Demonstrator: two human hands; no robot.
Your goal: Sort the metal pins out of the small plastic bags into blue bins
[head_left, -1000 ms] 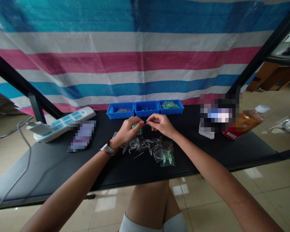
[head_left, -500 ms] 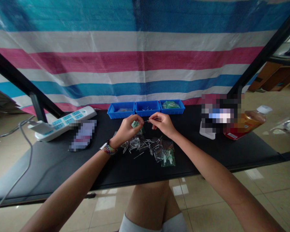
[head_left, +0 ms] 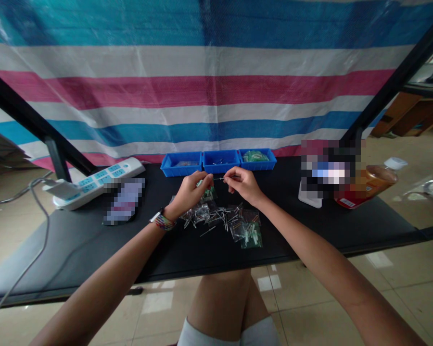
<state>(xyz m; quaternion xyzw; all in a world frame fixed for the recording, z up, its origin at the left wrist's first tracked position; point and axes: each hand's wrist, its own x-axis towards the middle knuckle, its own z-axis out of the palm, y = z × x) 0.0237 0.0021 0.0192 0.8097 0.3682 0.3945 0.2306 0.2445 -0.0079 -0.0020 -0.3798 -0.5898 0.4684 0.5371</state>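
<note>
My left hand point(head_left: 189, 193) pinches a small green part at its fingertips, above the black table point(head_left: 94, 240). My right hand point(head_left: 242, 184) pinches a thin metal pin point(head_left: 219, 179) whose tip points at the green part, and the two hands nearly meet. Below them lies a pile of loose pins and small clear bags point(head_left: 220, 218), one bag with green and white parts point(head_left: 250, 235). A beaded bracelet point(head_left: 162, 222) circles my left wrist.
Three blue bins point(head_left: 218, 162) stand in a row at the table's back edge. A white power strip point(head_left: 97, 182) with a cable lies at the left. An orange-filled bottle point(head_left: 370, 185) lies at the right. A striped tarp hangs behind.
My hands have stayed together above the pile; the pin in my right hand has shifted slightly toward the green part. Nothing else has moved.
</note>
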